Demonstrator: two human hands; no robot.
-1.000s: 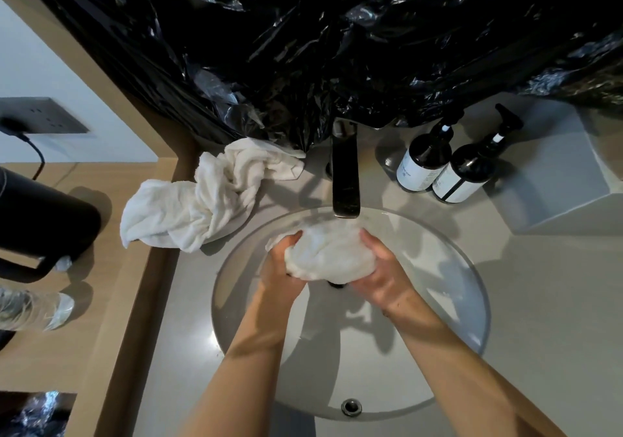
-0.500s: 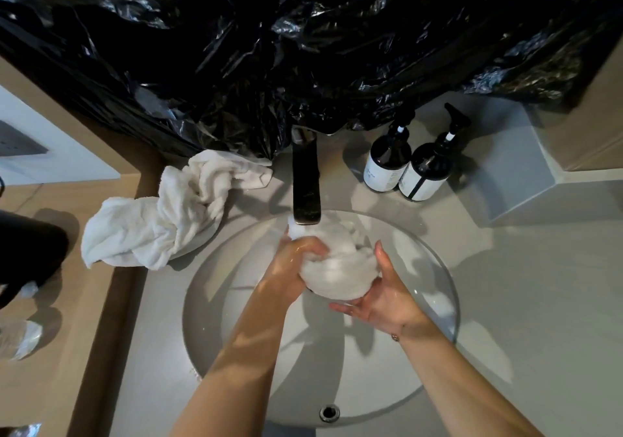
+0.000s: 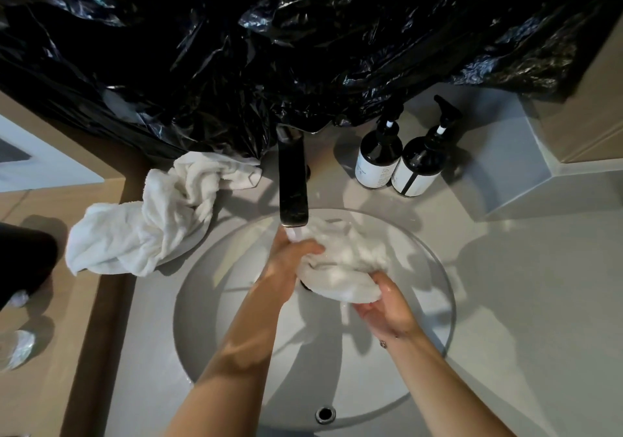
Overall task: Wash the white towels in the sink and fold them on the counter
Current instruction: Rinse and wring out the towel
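While both hands point(image 3: 337, 278) clutch a wet towel point(image 3: 344, 261), black plastic point(image 3: 303, 49) drapes behind the grey counter point(image 3: 522, 301).

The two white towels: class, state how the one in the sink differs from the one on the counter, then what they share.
1. The towel in the sink is bunched in the left hand and the right hand; the towel on the counter lies untouched.
2. The towel in the sink sits under running water from the faucet; the towel on the counter lies left of the basin, its edge over the sink rim.
3. The towel in the sink shows as a smaller wad; the towel on the counter sprawls wider.

Both are white, crumpled and unfolded.
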